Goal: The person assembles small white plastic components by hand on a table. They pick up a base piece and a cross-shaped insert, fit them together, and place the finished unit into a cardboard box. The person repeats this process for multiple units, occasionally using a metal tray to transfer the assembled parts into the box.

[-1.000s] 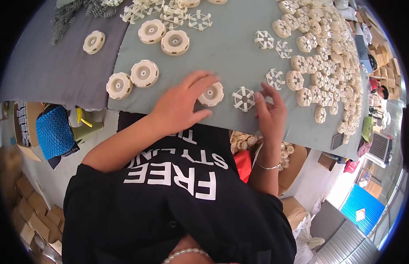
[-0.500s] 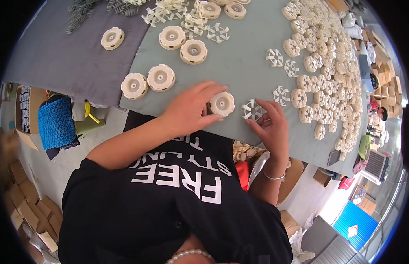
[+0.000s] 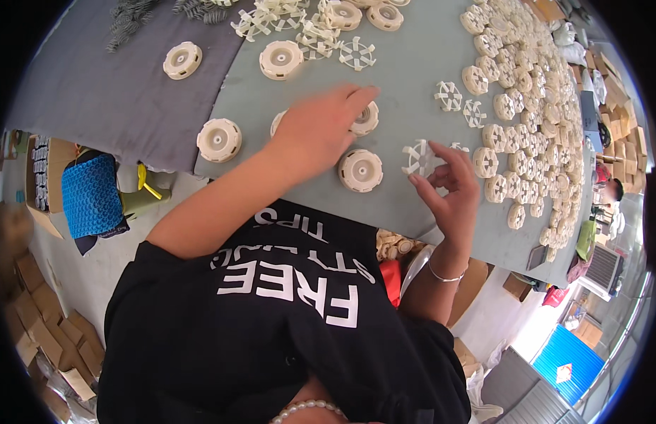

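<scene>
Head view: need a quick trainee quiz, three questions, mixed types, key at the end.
1. Which hand holds a spoked piece in its grip?
2. True or false: the left hand partly hides a disc.
3. The many small wheels crowd which part of the table?
a) left side
b) right side
c) the edge by the person's waist

Key: 1. Right hand. 2. True. 3. b.
</scene>
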A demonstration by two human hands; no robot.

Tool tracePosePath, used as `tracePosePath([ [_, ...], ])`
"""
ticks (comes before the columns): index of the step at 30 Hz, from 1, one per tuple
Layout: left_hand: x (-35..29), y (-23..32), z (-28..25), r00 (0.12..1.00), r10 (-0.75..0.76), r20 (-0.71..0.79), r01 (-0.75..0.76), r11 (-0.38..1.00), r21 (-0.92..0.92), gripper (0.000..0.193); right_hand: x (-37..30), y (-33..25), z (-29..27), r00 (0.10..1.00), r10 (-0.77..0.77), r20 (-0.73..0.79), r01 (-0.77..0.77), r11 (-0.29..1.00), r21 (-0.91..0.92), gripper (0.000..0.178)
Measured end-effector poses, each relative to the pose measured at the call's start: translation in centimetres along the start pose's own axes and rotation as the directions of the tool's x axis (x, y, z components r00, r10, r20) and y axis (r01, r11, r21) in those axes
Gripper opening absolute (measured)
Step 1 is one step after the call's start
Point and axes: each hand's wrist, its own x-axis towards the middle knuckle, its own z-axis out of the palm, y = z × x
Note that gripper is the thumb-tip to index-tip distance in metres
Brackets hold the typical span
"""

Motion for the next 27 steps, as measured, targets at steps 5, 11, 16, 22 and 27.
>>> tracePosePath([
  [5,-0.4,-0.8,-0.8,0.998,-0.059,0.028,0.059,0.998,-0.005,0.072,2.7,-2.0,1.2,0.995,-0.07,0.071,0.074,0.996,-0.058,0.056],
  [11,-0.2,-0.4,-3.5,0.993,-0.114,0.042,0.119,0.982,-0.145,0.068,6.6,-3.2,2.5,0.935,-0.223,0.275,0.261,0.96,-0.106,0.054],
  [16,-0.7,0.2,-0.8,0.98,-0.197,-0.005,0.179,0.905,-0.386,0.059,8.9,-3.3,3.8,0.892,-0.211,0.401,0.269,0.958,-0.095,0.053],
  [22,-0.1,-0.6,0.2,0.988,-0.138,-0.064,0.11,0.939,-0.327,0.056,9.1,-1.9,5.2,0.885,-0.181,0.43,0.252,0.961,-0.114,0.053],
  [27,1.1,-0.7,-1.2,0.981,-0.194,0.028,0.191,0.912,-0.362,0.061,9.8,-2.3,4.1,0.871,-0.195,0.45,0.308,0.932,-0.191,0.053],
])
